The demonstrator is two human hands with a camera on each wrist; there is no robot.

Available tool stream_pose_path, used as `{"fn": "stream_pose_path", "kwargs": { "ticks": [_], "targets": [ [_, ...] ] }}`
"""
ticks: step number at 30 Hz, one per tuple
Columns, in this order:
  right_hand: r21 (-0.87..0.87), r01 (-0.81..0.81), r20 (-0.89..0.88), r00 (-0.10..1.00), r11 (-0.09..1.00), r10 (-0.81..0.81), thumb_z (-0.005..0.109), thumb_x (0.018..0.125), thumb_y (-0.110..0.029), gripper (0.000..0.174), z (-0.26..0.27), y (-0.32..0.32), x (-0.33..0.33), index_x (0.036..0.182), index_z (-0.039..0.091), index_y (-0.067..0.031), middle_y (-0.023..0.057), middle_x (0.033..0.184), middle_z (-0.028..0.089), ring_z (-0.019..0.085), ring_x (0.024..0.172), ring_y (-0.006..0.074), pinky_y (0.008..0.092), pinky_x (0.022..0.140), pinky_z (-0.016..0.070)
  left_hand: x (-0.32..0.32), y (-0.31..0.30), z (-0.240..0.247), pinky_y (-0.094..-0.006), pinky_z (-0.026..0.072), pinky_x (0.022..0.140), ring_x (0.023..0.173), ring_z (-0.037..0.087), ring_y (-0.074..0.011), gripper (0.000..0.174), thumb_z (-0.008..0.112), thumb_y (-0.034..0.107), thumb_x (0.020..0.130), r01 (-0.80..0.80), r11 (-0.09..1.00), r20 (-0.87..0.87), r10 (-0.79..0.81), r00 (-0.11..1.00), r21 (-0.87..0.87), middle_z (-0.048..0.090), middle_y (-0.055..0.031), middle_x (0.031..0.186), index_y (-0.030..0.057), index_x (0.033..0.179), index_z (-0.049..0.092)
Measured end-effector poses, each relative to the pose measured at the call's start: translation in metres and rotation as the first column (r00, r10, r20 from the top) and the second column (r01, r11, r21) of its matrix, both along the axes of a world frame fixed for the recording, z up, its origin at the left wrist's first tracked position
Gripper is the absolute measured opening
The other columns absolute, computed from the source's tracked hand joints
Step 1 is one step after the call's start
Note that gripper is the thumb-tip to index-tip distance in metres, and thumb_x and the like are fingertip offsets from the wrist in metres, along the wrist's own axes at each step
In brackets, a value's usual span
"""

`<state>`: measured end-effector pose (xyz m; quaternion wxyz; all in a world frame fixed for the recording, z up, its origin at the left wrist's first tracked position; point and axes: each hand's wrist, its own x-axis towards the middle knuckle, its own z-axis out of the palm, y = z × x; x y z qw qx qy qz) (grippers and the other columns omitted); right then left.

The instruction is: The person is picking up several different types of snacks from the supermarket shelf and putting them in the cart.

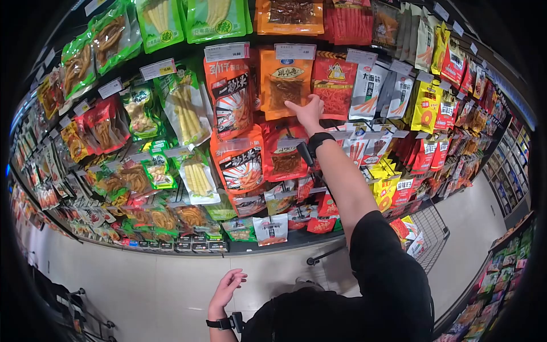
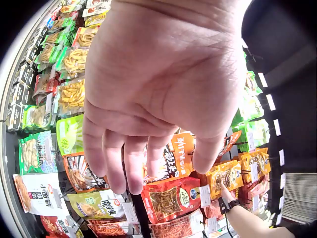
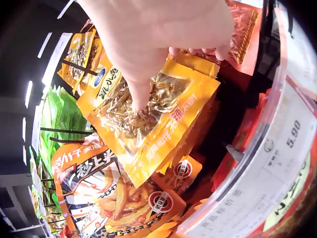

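Observation:
My right hand (image 1: 309, 113) reaches up to an orange snack packet (image 1: 278, 77) with a clear window showing small dried fish. In the right wrist view the thumb (image 3: 141, 94) lies on the front of the packet (image 3: 171, 131), and the other fingers curl behind its edge, pinching it. The packet tilts outward there, with more orange packets behind it. Low in front of my body, my left hand (image 1: 227, 285) hangs with loosely bent fingers and holds nothing; its palm (image 2: 163, 74) fills the top of the left wrist view.
Red-orange packets (image 1: 231, 94) hang left of the orange one, a red packet (image 1: 332, 85) right of it. Below is another red packet (image 1: 285, 157). Price tags (image 1: 295, 52) stick out on hooks. A shopping cart (image 1: 430, 233) with packets stands at lower right.

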<state>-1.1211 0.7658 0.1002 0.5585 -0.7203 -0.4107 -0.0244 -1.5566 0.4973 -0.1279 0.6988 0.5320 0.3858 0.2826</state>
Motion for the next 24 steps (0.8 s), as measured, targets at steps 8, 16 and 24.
{"fn": "stream_pose_path", "kwargs": {
  "ticks": [8,16,24],
  "targets": [
    [-0.063,0.108,-0.008,0.994,0.992,-0.108,0.076,0.062,-0.045,0.057,0.019,0.005,-0.006,0.096,0.049,-0.0072,0.0141,0.109,0.043,0.039,0.107,0.0337,0.0478,0.091,0.0309,0.003,-0.004,-0.003,-0.0278,0.0421,0.080,0.096,0.056,-0.0147,0.032,0.051,0.021,0.090,0.011,1.000,-0.023,-0.011,1.000,-0.021,0.060,-0.0068,0.107,0.0046,0.118,0.047],
    [0.306,-0.124,0.116,0.989,0.944,0.092,0.068,0.073,-0.030,0.038,-0.003,0.010,0.007,0.063,0.047,0.0000,0.0114,0.068,0.047,0.048,0.065,0.0289,0.0385,0.059,0.0380,-0.001,-0.010,-0.003,-0.0285,0.0426,0.080,0.096,0.056,-0.0150,0.033,0.051,0.022,0.090,-0.025,1.000,-0.037,0.025,0.999,-0.002,0.060,-0.0068,0.108,0.0051,0.118,0.047],
    [0.488,-0.501,-0.296,0.675,0.715,0.675,0.056,0.085,-0.011,0.007,0.034,-0.061,-0.018,0.082,0.052,-0.0051,-0.0033,0.071,0.051,0.045,0.061,0.0045,0.0217,0.051,0.0382,0.002,-0.006,-0.006,-0.0291,0.0426,0.081,0.097,0.055,-0.0152,0.033,0.050,0.023,0.090,-0.008,1.000,-0.051,0.007,0.999,-0.011,0.059,-0.0064,0.108,0.0057,0.118,0.048]
  ]
}}
